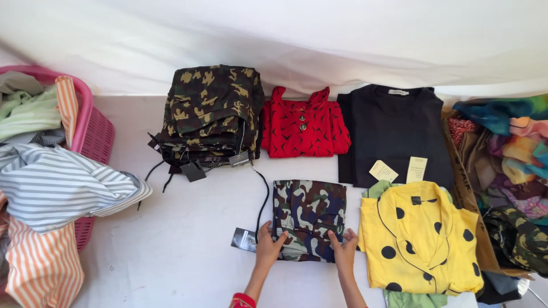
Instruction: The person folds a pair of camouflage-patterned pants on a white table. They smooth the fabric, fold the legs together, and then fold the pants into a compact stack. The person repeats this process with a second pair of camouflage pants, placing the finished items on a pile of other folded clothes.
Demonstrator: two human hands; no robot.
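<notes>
Pressing flat a folded blue-and-green camouflage garment (309,219) on the white cloth-covered table (171,251), the left hand (268,244) and right hand (344,245) rest open-palmed on its near corners, gripping nothing. Beyond it lie folded olive camouflage trousers (210,111), a red patterned top (302,122) and a black shirt (394,131); a yellow dotted shirt (419,239) sits just right. Left of it, a pink basket (94,134) appears still heaped with unfolded striped clothes (57,185). White fabric backs the table.
</notes>
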